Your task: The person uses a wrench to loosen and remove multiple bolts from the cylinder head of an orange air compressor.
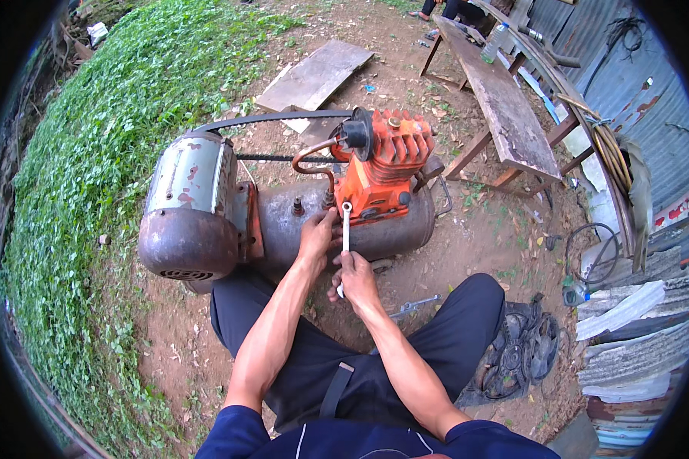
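In front of me lies an air compressor: a rusty grey tank (279,210) carries an orange finned pump (394,149) and a grey electric motor (187,180). A black drive belt (279,118) runs from motor to pump. My right hand (357,279) is closed around the lower part of a combination wrench (346,233). The wrench points away from me, its ring end at the pump's base. My left hand (318,237) is at the tank just left of the wrench, fingers bent together beside a copper pipe (314,162) fitting; what they grip is hidden.
A second wrench (417,305) lies on the dirt between my legs. Right of my knee is a heap of dark rubber-like pieces (517,352). A wooden bench (505,107) stands at the far right, wooden boards (314,76) lie beyond the compressor, and another person (459,9) sits far off.
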The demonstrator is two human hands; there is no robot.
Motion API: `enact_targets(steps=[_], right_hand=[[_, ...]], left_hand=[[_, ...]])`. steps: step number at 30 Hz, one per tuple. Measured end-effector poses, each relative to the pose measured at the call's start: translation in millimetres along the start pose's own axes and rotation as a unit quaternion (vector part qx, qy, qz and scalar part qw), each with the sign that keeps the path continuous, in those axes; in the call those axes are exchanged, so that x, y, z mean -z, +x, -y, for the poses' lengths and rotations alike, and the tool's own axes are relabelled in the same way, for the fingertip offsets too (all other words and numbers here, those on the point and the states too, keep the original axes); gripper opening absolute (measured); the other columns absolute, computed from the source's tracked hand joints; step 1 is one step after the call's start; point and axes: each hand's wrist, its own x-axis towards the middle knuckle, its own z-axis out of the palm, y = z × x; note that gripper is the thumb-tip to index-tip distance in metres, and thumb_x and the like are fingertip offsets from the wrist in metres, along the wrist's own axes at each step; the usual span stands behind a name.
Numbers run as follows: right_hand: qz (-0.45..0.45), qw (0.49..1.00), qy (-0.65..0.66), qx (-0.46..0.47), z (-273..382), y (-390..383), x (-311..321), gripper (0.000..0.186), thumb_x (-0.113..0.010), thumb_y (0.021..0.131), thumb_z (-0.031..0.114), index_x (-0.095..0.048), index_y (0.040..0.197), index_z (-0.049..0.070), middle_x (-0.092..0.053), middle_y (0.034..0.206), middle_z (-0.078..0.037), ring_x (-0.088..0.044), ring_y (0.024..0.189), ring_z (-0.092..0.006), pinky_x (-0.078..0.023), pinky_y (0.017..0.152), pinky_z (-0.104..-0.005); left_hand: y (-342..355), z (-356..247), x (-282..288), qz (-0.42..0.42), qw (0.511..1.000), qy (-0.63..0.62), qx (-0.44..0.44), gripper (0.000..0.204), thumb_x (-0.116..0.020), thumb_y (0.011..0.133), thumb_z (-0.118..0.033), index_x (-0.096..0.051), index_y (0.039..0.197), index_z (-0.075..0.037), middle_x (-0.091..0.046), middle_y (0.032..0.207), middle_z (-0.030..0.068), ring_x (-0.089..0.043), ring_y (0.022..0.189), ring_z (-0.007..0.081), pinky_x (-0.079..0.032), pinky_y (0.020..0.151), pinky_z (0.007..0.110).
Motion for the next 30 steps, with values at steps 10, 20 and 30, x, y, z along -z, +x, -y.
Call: enact_targets(steps=[10, 20, 30], right_hand=[[-0.017, 1.0, -0.005, -0.018, 5.9, -3.9, 3.8, 0.033, -0.037, 0.104, 0.03, -0.05, 0.102, 0.0, -0.051, 0.057, -0.005, -0.054, 0.04, -0.0165, -0.048, 0.036, -0.0309], [0.032, 0.997, -0.025, -0.071, 15.0, -9.3, 30.5, 0.04, -0.041, 0.103, 0.038, -0.053, 0.09, 0.003, -0.043, 0.053, 0.0, -0.046, 0.037, -0.0133, -0.037, 0.033, -0.0283], [0.083, 0.966, -0.236, -0.063, 34.5, 22.6, 94.3, 0.047, -0.046, 0.1, 0.045, -0.057, 0.082, 0.003, -0.038, 0.051, 0.003, -0.039, 0.036, -0.009, -0.031, 0.033, -0.0261]], left_hand=[[5.3, -10.9, 8.6, 0.009, 0.999, 0.019, 0.046, 0.042, -0.054, 0.095, -0.041, -0.061, 0.113, -0.004, -0.067, 0.098, 0.0044, -0.046, 0.061, 0.0082, -0.036, 0.054, 0.024], [5.6, -12.9, 4.1, -0.001, 0.998, 0.016, 0.063, 0.041, -0.052, 0.095, -0.039, -0.061, 0.114, -0.005, -0.067, 0.103, 0.0034, -0.035, 0.058, 0.0063, -0.028, 0.051, 0.023], [5.7, -31.5, 9.8, 0.04, 0.992, 0.049, 0.113, 0.056, -0.038, 0.097, -0.049, -0.06, 0.116, -0.001, -0.067, 0.104, 0.0087, -0.044, 0.054, 0.0103, -0.035, 0.045, 0.026]])
